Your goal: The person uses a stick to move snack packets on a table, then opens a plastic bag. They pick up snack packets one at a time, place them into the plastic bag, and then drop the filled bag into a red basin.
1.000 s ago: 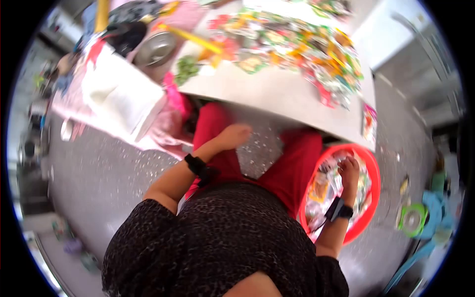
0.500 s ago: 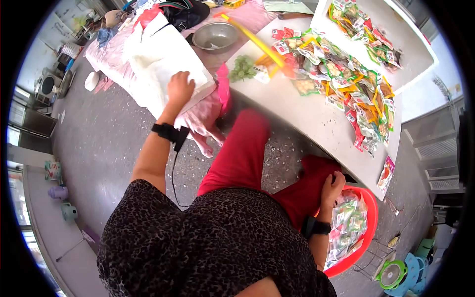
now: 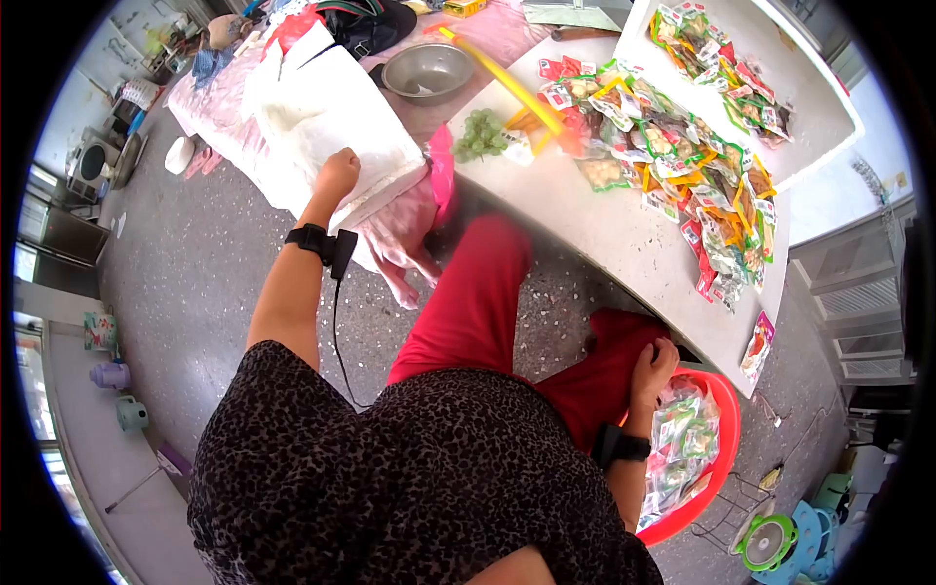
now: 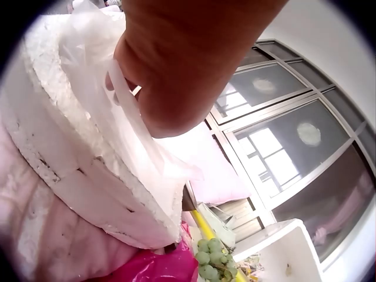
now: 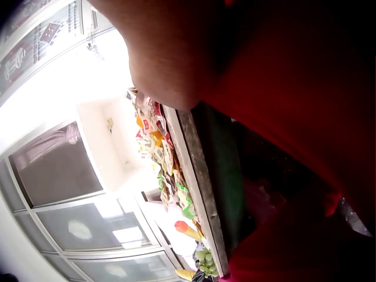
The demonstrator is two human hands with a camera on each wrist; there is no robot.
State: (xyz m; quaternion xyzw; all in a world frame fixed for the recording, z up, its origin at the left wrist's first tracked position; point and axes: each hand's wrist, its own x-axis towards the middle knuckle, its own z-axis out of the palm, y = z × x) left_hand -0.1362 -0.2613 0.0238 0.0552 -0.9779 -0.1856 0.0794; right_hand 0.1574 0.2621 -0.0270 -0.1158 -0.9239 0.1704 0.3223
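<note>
The left hand point(image 3: 338, 174) is at the near side of a white foam box point(image 3: 382, 136). In the left wrist view, the curled fingers of the left hand point(image 4: 176, 70) pinch thin white plastic film point(image 4: 132, 126) lining the foam box point(image 4: 111, 188). My right hand point(image 3: 655, 370) rests on the red-trousered knee with relaxed fingers, above a red basket point(image 3: 732, 429) of packets. In the right wrist view the right hand point(image 5: 167, 64) shows only in part, its fingers hidden.
A pale table point(image 3: 546, 210) carries many colourful packets point(image 3: 717, 185), green grapes point(image 3: 481, 135), a yellow stick point(image 3: 502, 78) and a white box point(image 3: 843, 107). Beyond the foam box, a metal bowl point(image 3: 427, 73) stands on pink cloth. A green fan point(image 3: 767, 542) is at lower right.
The left hand went from above the lap to the foam box, then drew slightly nearer with its fingers curled in. From over the basket, the right hand moved onto the knee.
</note>
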